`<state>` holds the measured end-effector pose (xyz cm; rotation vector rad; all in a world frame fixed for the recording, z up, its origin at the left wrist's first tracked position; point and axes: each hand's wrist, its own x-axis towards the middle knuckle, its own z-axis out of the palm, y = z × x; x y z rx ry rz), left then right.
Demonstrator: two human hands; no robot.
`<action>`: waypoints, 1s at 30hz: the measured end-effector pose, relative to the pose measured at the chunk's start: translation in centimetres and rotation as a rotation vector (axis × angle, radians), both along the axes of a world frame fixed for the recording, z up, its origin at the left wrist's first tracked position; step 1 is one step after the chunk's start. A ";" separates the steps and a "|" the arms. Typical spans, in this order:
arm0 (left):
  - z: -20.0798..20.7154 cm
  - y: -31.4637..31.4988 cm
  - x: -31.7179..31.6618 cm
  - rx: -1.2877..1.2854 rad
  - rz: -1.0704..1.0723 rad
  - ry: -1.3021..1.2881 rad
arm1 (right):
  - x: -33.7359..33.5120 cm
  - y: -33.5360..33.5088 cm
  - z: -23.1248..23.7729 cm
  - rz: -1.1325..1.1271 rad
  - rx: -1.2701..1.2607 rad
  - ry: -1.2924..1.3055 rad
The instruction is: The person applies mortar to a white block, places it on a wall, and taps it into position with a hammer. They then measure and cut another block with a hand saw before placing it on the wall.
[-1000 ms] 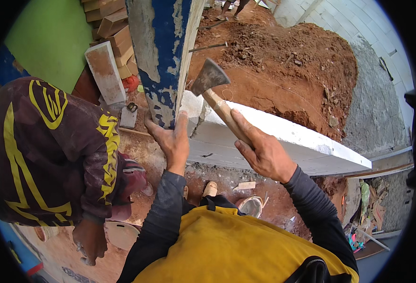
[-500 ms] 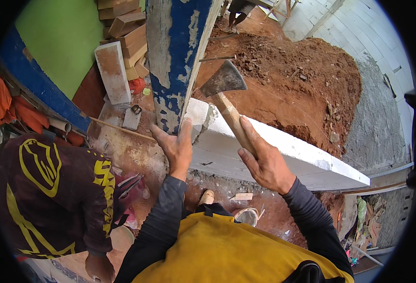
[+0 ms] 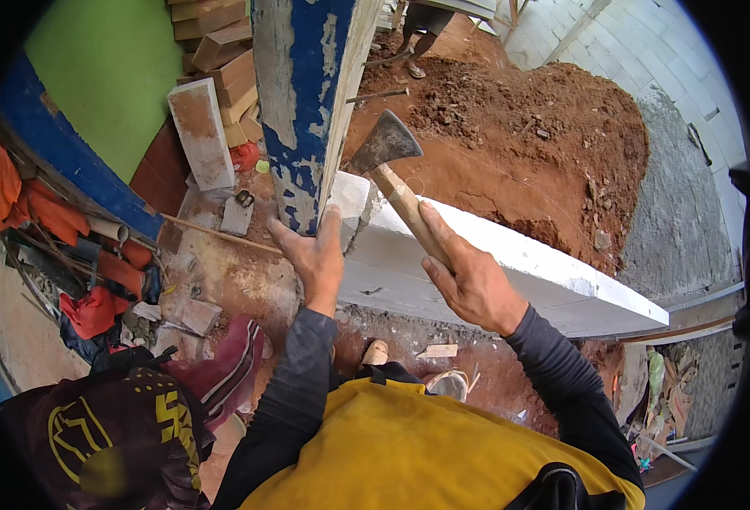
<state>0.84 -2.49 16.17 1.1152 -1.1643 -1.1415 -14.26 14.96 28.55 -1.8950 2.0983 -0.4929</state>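
My right hand [image 3: 482,285] is wrapped round the wooden handle of a hatchet [image 3: 413,208]. Its dark steel head is raised, with the blunt end close to the right side of a wooden post [image 3: 307,110] in peeling blue paint. A long nail [image 3: 378,95] sticks out from that side, above the hatchet head. Lower down, my left hand [image 3: 314,265] grips the post near its foot, thumb on one side and fingers on the other. Beside the post runs a low wall of white blocks [image 3: 511,255], passing beneath the hatchet.
At lower left a co-worker in a dark shirt [image 3: 128,433] bends close to my left arm. Reddish soil [image 3: 528,144] is heaped beyond the wall. Stacked bricks [image 3: 234,81] and a white block [image 3: 201,134] stand left of the post. A bucket [image 3: 449,385] sits near my feet.
The hatchet and my right hand have shifted slightly left in the picture, as has the post. The co-worker has dropped lower, uncovering rubble and cloths at the left.
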 end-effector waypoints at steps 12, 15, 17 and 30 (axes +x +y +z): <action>-0.8 -2.9 0.5 -0.131 0.074 -0.127 | 2.7 -3.6 1.9 -0.157 0.046 -0.151; -1.2 -4.0 0.8 -0.078 0.038 -0.149 | 3.6 -1.9 -0.9 -0.306 -0.168 -0.418; -1.3 -3.7 0.8 -0.106 0.075 -0.131 | 3.9 0.2 -3.3 -0.225 -0.242 -0.512; -2.0 -4.0 2.2 -0.082 -0.038 -0.089 | -2.0 18.0 -24.5 -0.207 0.665 -0.310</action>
